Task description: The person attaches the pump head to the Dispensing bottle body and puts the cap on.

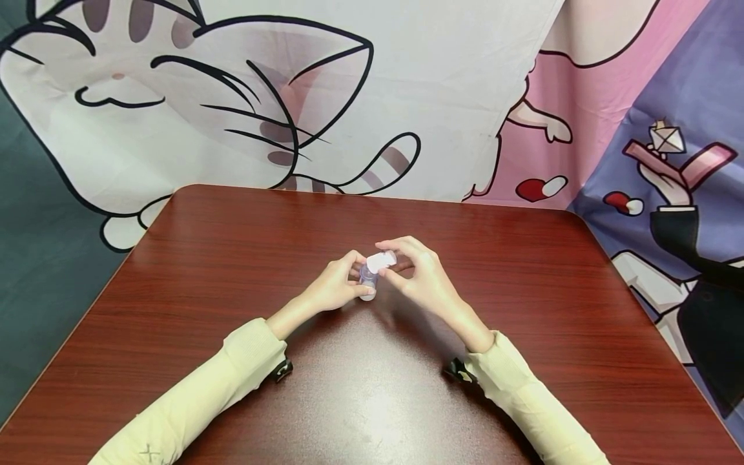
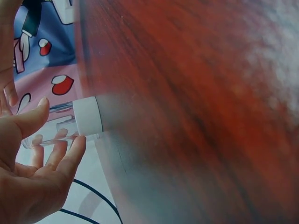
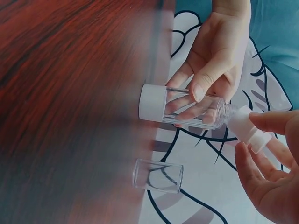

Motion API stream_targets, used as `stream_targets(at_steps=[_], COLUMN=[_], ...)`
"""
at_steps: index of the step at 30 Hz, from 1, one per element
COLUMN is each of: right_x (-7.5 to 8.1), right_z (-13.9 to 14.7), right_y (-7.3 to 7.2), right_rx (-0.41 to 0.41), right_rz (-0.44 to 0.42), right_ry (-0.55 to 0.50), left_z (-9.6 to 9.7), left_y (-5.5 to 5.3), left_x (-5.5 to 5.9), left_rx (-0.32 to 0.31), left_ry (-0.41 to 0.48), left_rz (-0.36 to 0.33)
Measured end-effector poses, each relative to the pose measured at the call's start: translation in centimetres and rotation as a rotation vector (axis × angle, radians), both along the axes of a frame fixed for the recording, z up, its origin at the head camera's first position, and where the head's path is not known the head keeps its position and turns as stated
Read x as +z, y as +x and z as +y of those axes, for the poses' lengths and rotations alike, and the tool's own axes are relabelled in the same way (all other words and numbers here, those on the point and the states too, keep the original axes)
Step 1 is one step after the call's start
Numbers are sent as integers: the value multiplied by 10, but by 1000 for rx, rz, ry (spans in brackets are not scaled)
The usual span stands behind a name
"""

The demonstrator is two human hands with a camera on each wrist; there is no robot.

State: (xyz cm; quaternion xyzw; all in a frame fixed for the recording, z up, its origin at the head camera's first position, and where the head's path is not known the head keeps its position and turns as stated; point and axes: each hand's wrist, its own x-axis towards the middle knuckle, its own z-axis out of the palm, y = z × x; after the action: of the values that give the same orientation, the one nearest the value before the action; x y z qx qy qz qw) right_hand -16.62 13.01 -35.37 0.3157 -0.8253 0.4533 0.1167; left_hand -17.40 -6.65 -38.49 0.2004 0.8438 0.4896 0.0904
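A small clear bottle (image 3: 194, 108) with a white base (image 3: 153, 102) stands upright on the table. My left hand (image 1: 338, 282) grips its body between thumb and fingers, as the left wrist view also shows. At the bottle's top, my right hand (image 1: 423, 276) pinches a white pump top (image 3: 245, 128) between thumb and fingers. The pump top tilts away from the bottle's axis, at the threaded neck (image 3: 226, 113); whether they touch I cannot tell. A clear cylindrical cap (image 3: 158, 176) stands on the table beside the bottle, near the right hand.
The brown wooden table (image 1: 232, 245) has a glossy top with a bright reflection near its front. Behind it hangs a cartoon-printed cloth (image 1: 453, 97). Dark devices sit at both wrists, below the pale sleeves (image 1: 197, 394).
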Motion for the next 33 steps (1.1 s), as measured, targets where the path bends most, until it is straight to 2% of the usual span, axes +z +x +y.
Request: stream_targets(at_steps=[14, 33], right_x=[1, -4], right_z=[-4, -8], right_y=[0, -2], right_rx=[-28, 28], right_rz=[-37, 24], right_ry=[-25, -33], left_z=[1, 1], left_y=[0, 0], left_x=[-1, -1], left_rx=[1, 5], left_ry=[12, 5], left_rz=[-12, -21])
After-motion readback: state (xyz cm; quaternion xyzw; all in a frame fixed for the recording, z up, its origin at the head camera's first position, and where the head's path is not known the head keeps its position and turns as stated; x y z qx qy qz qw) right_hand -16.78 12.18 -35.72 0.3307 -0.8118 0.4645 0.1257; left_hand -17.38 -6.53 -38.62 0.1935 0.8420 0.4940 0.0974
